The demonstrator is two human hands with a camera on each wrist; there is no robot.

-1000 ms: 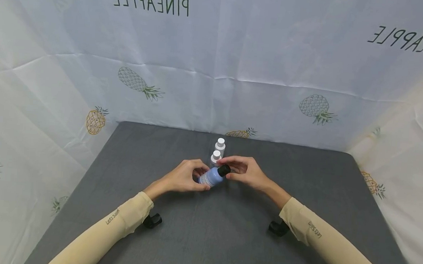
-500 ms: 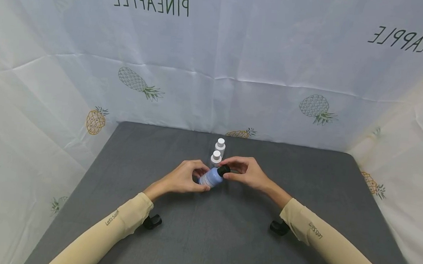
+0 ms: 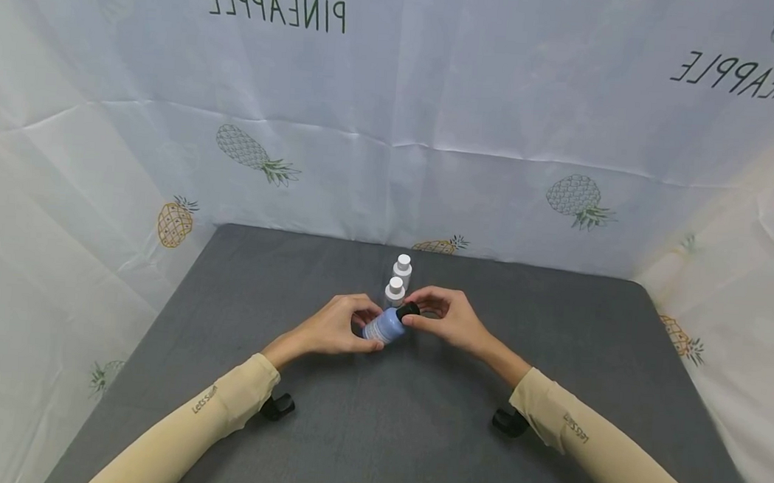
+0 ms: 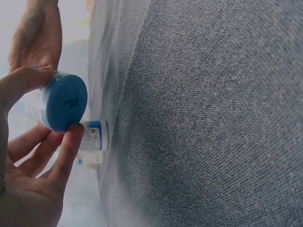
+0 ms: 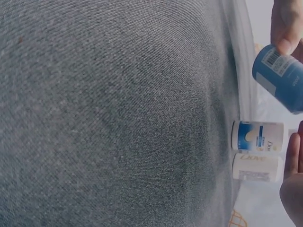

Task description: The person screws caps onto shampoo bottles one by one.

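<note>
A blue bottle (image 3: 385, 326) with a black cap (image 3: 407, 311) is held tilted above the table, its cap end up and toward the right. My left hand (image 3: 344, 324) grips the bottle's body between thumb and fingers; the left wrist view shows the round blue base (image 4: 70, 103) facing the camera. With thumb and fingers my right hand (image 3: 450, 318) pinches the cap. Just behind the blue bottle, two white-capped bottles stand upright: a nearer one (image 3: 395, 291) and a farther one (image 3: 402, 269). Their Dove labels show in the right wrist view, where the right fingers are partly cut off.
The dark grey tabletop (image 3: 376, 425) stretches around both forearms. A pale curtain (image 3: 396, 87) printed with pineapples hangs behind the table and along both sides. Black wrist devices sit under the left sleeve (image 3: 217, 401) and the right sleeve (image 3: 569, 422).
My right thumb and fingers have shifted slightly further over the black cap. The left hand keeps its hold on the blue bottle, and the white-capped bottles stay in place.
</note>
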